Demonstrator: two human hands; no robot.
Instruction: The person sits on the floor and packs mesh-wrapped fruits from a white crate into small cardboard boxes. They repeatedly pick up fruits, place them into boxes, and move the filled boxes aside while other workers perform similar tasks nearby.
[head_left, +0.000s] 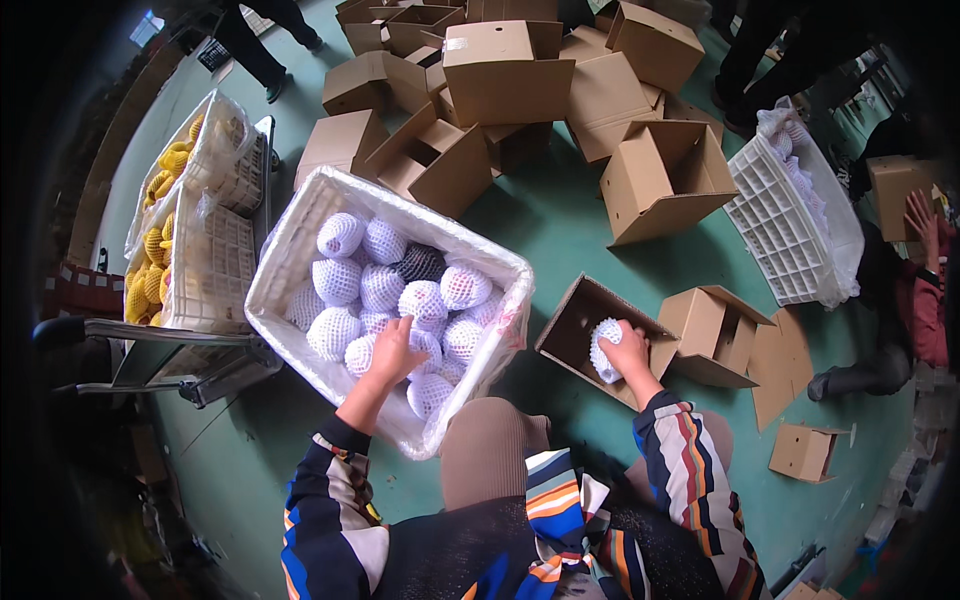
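A white plastic crate (279, 247) lined with clear plastic film stands before me on the left. Several round items in white foam net sleeves (334, 334) fill it, and one item wears a dark net sleeve (421, 264). My left hand (391, 351) reaches over the crate's near side onto the white-sleeved items. Whether its fingers grip one is hard to see. To the right, an open cardboard box (566, 330) sits tilted from my view on the floor. My right hand (630, 351) is inside it, holding a white foam-sleeved item (604, 349).
Several cardboard boxes (502, 90) are heaped ahead. Left, a trolley (187, 337) carries crates of yellow-sleeved items (154, 247). A tilted white crate (780, 217) stands right, near a person's hand (924, 225). A smaller box (705, 337) adjoins mine on the green floor (525, 202).
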